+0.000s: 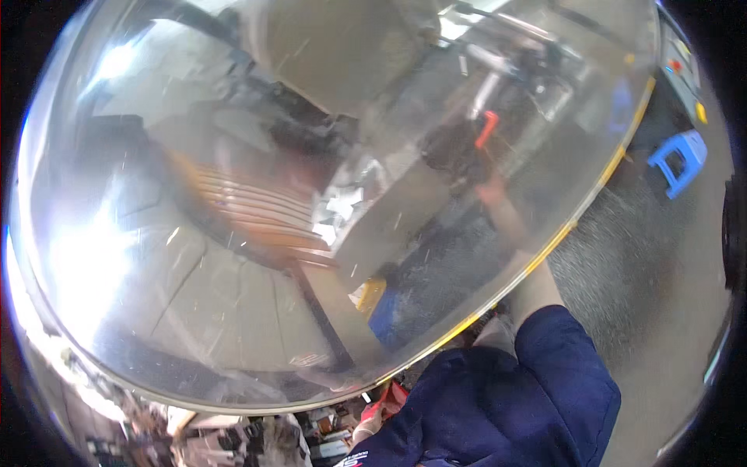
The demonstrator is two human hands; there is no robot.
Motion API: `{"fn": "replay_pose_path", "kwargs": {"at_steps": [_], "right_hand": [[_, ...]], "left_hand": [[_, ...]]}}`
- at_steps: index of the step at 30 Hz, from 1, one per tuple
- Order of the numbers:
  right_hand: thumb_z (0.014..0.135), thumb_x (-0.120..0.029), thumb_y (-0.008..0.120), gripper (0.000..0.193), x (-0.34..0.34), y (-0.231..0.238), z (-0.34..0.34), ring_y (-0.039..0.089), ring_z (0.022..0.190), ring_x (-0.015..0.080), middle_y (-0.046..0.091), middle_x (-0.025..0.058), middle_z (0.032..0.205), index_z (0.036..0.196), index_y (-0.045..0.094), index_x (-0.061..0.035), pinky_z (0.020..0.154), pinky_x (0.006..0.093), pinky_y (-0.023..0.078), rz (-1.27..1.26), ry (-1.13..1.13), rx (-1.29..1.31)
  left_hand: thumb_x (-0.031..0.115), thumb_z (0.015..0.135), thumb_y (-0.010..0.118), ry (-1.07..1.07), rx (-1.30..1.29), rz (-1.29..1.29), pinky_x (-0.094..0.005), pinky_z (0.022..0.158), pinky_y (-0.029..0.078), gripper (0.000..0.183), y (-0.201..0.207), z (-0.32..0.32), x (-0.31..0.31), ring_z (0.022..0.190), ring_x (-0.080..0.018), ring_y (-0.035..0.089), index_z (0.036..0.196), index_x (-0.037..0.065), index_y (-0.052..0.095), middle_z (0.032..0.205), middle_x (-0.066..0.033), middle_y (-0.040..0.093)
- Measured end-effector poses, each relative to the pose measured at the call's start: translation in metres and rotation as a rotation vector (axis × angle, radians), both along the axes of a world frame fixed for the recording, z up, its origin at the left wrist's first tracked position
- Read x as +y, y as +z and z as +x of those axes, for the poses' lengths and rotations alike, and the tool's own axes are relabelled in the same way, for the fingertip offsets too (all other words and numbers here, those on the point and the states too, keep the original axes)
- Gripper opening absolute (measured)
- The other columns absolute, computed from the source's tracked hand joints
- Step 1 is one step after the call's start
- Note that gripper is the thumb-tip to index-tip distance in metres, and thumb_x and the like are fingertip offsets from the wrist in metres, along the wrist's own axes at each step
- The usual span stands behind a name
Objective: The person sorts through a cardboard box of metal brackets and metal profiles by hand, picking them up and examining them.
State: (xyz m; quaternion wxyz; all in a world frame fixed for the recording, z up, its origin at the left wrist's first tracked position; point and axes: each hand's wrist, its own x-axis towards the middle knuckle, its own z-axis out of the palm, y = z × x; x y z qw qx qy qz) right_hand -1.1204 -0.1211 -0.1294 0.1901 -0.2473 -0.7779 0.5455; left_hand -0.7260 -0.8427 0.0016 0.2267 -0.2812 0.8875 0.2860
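Note:
A large curved clear panel (233,327) with a yellow-edged rim (537,261) fills most of the view. My right arm reaches forward beneath it. Seen blurred through the panel, my right hand (492,191) is just below a red piece (486,130), perhaps a handle; whether it grips that piece is unclear. My left hand (369,426) is low, beside the near rim, with a soft-looking red thing (394,398) against it. Its fingers are mostly hidden.
Through the panel show stacked orange-brown slats (257,206), a grey block-like surface (393,218) and a metal frame with rods (506,66). A blue plastic stool (678,162) stands on the floor at right. Cluttered small items (249,442) lie at lower left.

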Motion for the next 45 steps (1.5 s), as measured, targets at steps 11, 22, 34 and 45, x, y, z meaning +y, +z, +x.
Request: {"fn": "replay_pose_path", "kwargs": {"at_steps": [11,22,34,45], "right_hand": [[0.083,-0.014,0.07,0.068,0.06,0.021,0.028,0.064,0.099,0.0282,0.064,0.0143,0.115,0.144,0.044,-0.0011,0.086,0.0388,0.052,-0.204,0.474,-0.047],[0.087,-0.025,0.074,0.043,-0.091,0.056,0.125,0.064,0.093,0.0179,0.068,0.0066,0.105,0.123,0.06,-0.0058,0.079,0.0378,0.053,-0.013,0.728,-0.29],[0.089,-0.017,0.075,0.019,-0.193,0.011,0.298,0.06,0.086,0.0176,0.066,0.0032,0.098,0.103,0.067,-0.0064,0.079,0.0352,0.049,-0.281,0.347,-0.026],[0.086,-0.03,0.079,0.048,-0.286,0.125,0.387,0.064,0.095,0.0152,0.071,0.0096,0.102,0.119,0.066,0.0017,0.085,0.0311,0.051,-0.012,0.083,-0.653]], "left_hand": [[0.043,0.088,0.061,0.088,0.185,-0.193,-0.0412,0.083,0.05,0.055,0.113,-0.13,0.068,0.1,-0.0336,0.062,0.13,0.007,0.06,0.114,-0.0159,0.066],[0.045,0.082,0.066,0.097,0.278,-0.135,-0.041,0.095,0.05,0.063,0.136,-0.351,0.109,0.115,-0.0368,0.059,0.129,0.003,0.061,0.127,-0.0208,0.062],[0.05,0.077,0.071,-0.068,0.249,-0.117,-0.0421,0.096,0.053,0.053,-0.004,-0.571,0.027,0.117,-0.0299,0.066,0.118,0.016,0.073,0.125,-0.0108,0.069],[0.05,0.073,0.079,-0.155,0.088,0.116,-0.0413,0.095,0.054,0.058,0.039,-0.568,0.128,0.117,-0.0307,0.066,0.117,0.013,0.073,0.124,-0.011,0.07]]}}
